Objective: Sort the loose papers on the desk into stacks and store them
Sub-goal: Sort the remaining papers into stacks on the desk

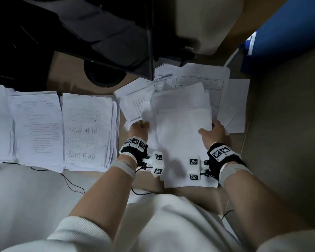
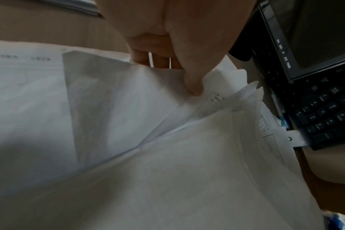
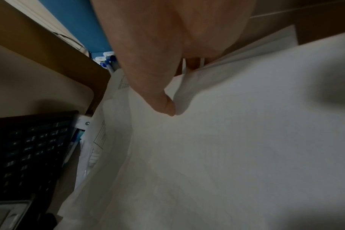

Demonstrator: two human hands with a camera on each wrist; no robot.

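Fingers (image 2: pixel 193 87) of both hands pinch the loose papers (image 1: pixel 182 135).

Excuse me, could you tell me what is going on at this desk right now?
A person is sorting papers on a desk. The left hand and the right hand each pinch a side of a bundle of blank sheets over a loose pile. Three neater stacks already lie side by side to the left, in front of a monitor.
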